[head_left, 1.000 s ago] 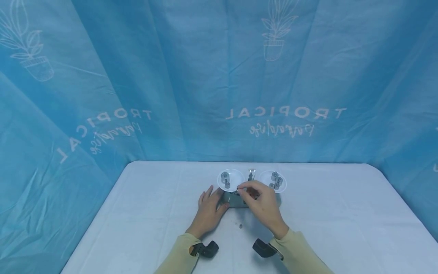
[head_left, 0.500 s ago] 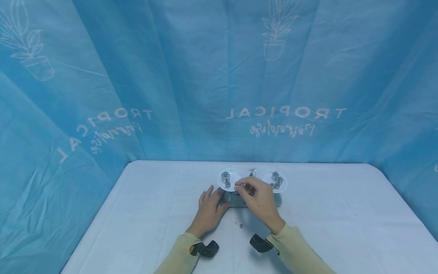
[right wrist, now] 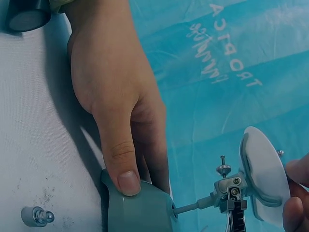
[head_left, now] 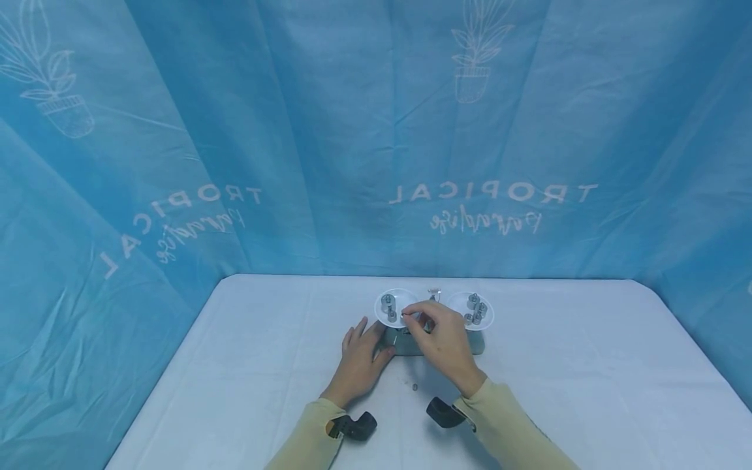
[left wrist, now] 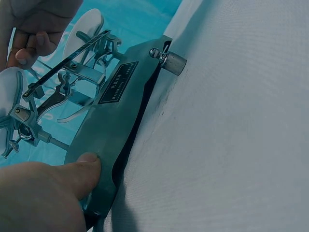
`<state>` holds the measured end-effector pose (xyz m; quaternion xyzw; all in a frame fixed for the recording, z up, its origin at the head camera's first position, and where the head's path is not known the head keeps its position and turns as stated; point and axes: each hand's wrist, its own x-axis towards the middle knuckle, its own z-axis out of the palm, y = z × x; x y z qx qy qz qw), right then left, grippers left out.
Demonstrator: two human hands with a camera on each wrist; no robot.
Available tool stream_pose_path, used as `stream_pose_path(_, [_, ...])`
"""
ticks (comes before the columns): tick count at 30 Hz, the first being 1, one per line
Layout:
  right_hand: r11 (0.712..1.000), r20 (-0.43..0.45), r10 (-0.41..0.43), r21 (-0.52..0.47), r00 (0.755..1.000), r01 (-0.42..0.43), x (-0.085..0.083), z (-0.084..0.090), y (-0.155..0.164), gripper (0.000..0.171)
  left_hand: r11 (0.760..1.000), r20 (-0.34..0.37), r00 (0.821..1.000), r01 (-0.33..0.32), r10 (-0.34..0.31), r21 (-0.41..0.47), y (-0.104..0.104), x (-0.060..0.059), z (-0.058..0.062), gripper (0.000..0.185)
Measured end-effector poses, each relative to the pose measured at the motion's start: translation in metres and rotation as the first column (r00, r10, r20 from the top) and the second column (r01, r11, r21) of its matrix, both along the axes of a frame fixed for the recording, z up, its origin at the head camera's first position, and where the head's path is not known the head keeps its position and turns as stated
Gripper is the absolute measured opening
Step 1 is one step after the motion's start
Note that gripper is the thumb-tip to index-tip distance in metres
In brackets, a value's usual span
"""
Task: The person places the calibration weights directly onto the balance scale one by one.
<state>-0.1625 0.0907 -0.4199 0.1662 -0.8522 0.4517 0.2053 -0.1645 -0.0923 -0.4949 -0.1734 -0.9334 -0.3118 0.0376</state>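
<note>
Balance scale [head_left: 433, 339] between both hands

1. Balance scale base [head_left: 411, 344]: grey-green, with a dark label.
2. Pans [head_left: 397, 307]: white, left of the silver pointer [head_left: 433, 292].
3. Desk [head_left: 235, 365]: white.
4. Curtain [head_left: 235, 130] behind the scale: blue, white plant prints and lettering.
5. Sleeves [head_left: 499, 424]: pale yellow.

The table [head_left: 587, 365] lies open left and right of the scale [head_left: 431, 326]. A small weight [head_left: 414, 386] sits near, between the wrists. The curtain [head_left: 294, 163] walls the far side.
</note>
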Motion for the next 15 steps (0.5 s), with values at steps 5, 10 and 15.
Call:
stream_pose_path(5, [1.000, 0.011, -0.005, 0.008, 1.000, 0.005, -0.0006, 0.0016, -0.0017, 0.010, 1.000, 0.001, 1.000, 0.000, 0.000, -0.005, -0.0002, 0.0001, 0.0005, 0.059])
stream_pose_path(10, [1.000, 0.013, -0.019, 0.020, 1.000, 0.019, -0.0007, 0.0028, -0.0037, 0.009, 1.000, 0.004, 1.000, -0.004, 0.004, -0.010, -0.0001, 0.0000, 0.0004, 0.059])
stream_pose_path(15, [0.999, 0.007, -0.033, 0.038, 0.999, 0.032, -0.0003, 0.0030, -0.0055, 0.009, 1.000, 0.004, 1.000, -0.005, 0.005, -0.003, -0.0002, 0.0003, -0.0004, 0.059])
